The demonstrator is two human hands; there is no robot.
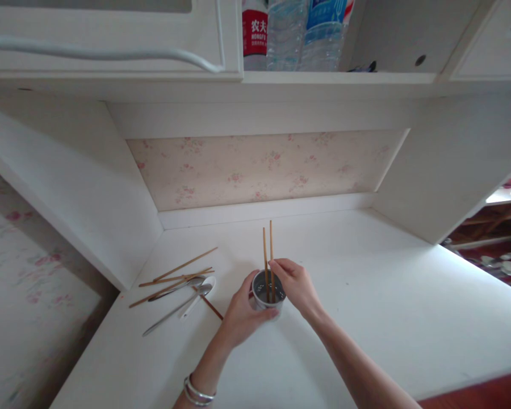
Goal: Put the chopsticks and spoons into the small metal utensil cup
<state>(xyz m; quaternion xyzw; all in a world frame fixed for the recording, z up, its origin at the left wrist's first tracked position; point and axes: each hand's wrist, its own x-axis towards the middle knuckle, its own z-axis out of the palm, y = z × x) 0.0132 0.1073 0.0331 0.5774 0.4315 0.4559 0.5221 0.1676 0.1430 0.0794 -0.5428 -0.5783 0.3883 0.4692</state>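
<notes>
My left hand (241, 318) is wrapped around a grey metal cup (262, 282), thumb across its near side. Two wooden chopsticks stand in the cup, leaning slightly, their upper ends well above the rim. Between thumb and fingertips my right hand (297, 282) pinches the right chopstick (271, 241) just above the rim. The left chopstick (264, 250) rests in the cup beside it. To the left of my left hand, several loose chopsticks (185, 264) lie crossed on the white tabletop (349, 324), along with metal spoons (170, 315) and a white spoon (191, 305).
White side panels (426, 170) and a back panel with floral paper (259, 170) enclose the tabletop. Overhead, a cabinet shelf (344, 77) holds plastic bottles (285, 34). A cabinet door (111, 28) with a long pale handle is at upper left.
</notes>
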